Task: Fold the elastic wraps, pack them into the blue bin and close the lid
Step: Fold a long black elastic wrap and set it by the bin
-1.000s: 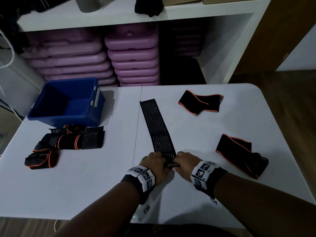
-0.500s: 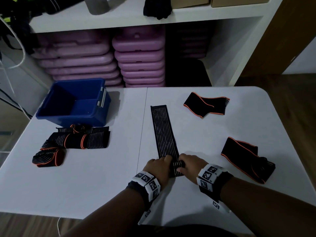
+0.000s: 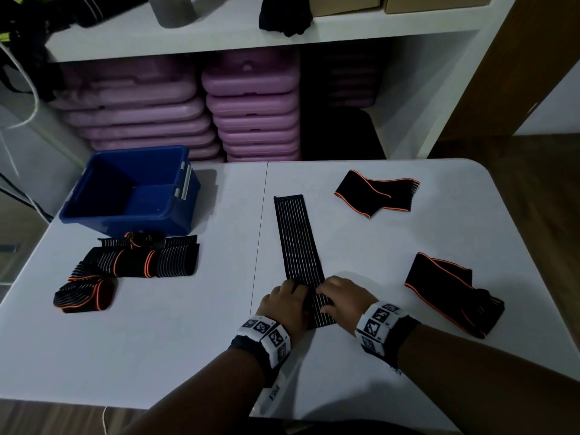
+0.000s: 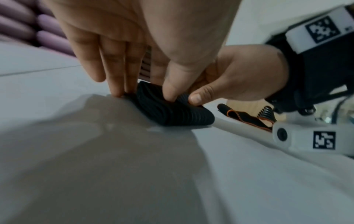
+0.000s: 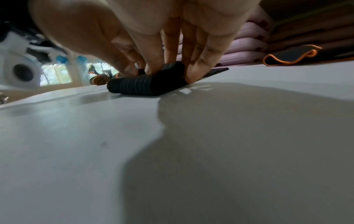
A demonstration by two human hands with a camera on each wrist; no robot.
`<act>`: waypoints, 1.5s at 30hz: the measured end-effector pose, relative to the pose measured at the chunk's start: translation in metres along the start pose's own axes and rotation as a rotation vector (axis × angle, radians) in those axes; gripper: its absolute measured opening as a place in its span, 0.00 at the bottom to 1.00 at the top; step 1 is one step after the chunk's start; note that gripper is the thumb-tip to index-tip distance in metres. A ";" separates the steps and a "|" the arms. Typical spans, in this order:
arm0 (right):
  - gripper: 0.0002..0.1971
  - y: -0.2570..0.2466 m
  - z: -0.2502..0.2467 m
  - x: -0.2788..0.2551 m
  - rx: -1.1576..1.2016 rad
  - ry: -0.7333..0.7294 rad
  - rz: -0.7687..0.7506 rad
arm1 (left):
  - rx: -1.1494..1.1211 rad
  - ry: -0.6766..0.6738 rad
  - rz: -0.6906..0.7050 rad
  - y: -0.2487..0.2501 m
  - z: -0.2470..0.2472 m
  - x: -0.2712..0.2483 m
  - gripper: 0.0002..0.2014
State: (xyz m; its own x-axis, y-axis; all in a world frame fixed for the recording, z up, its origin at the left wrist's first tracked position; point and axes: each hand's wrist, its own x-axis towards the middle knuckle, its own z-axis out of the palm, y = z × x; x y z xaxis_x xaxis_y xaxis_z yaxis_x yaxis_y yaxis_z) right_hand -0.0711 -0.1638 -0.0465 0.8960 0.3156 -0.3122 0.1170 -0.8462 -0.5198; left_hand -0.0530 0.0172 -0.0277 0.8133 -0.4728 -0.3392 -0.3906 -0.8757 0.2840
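Note:
A long black striped elastic wrap (image 3: 298,240) lies flat on the white table (image 3: 175,340), running away from me. Its near end is rolled into a thick fold (image 4: 172,109) (image 5: 145,86). My left hand (image 3: 284,304) and right hand (image 3: 340,298) both pinch this fold, thumbs on the near side, fingers on top. The open blue bin (image 3: 131,189) stands at the far left and looks empty; I see no lid. Two black wraps with orange trim (image 3: 376,193) (image 3: 452,290) lie at the right. Folded striped wraps (image 3: 138,259) (image 3: 83,293) sit in front of the bin.
Behind the table a white shelf (image 3: 251,32) holds stacked purple cases (image 3: 251,114) below and dark items on top. A wooden floor (image 3: 533,171) shows at the right past the table's rounded corner.
Both hands have rolled the wrap's near end forward, so the flat stretch of the wrap is shorter. The head view shifted slightly.

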 end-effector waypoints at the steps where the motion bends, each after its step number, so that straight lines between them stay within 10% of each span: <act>1: 0.20 0.002 0.001 0.000 0.020 0.001 0.000 | -0.020 -0.002 -0.005 -0.001 0.001 -0.002 0.21; 24: 0.23 -0.014 0.000 0.000 0.159 0.007 0.233 | -0.297 -0.062 -0.111 0.007 0.004 -0.015 0.27; 45: 0.17 -0.013 0.010 -0.020 -0.169 -0.081 -0.060 | -0.037 -0.107 0.083 -0.003 0.002 -0.026 0.30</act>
State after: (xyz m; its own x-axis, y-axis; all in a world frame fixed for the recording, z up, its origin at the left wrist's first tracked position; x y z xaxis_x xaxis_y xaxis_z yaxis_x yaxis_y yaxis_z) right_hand -0.0949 -0.1551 -0.0419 0.8485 0.3953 -0.3517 0.2451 -0.8827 -0.4009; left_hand -0.0743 0.0316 -0.0217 0.7270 -0.5533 -0.4065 -0.4374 -0.8296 0.3470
